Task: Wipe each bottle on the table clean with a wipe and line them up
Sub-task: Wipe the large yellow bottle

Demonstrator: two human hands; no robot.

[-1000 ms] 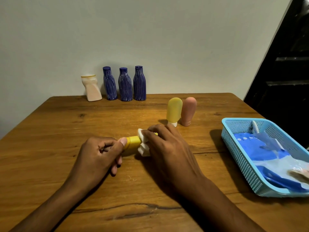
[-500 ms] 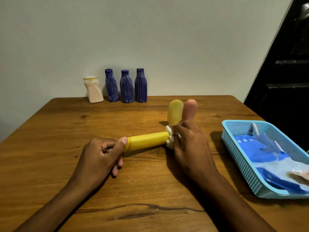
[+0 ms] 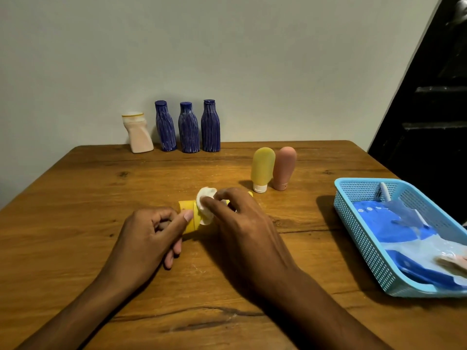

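Bottles are on the wooden tabletop, and one yellow bottle lies on its side near the middle, between two hands. The left hand holds the cap end of it, with a narrow grip: the thumb sits on top and the other fingers curl under. The right hand pinches a white wipe and presses it on the yellow bottle, close to the left thumb. Most of the bottle is hidden under this hand; only a small yellow tip shows past the knuckles.

Just behind the hands, a yellow tube and a pink tube stand on their caps, touching side by side. At the back edge, by the wall, a pale bottle stands next to three dark blue bottles in a row.

On the right side sits a light blue basket with blue and white packs inside.
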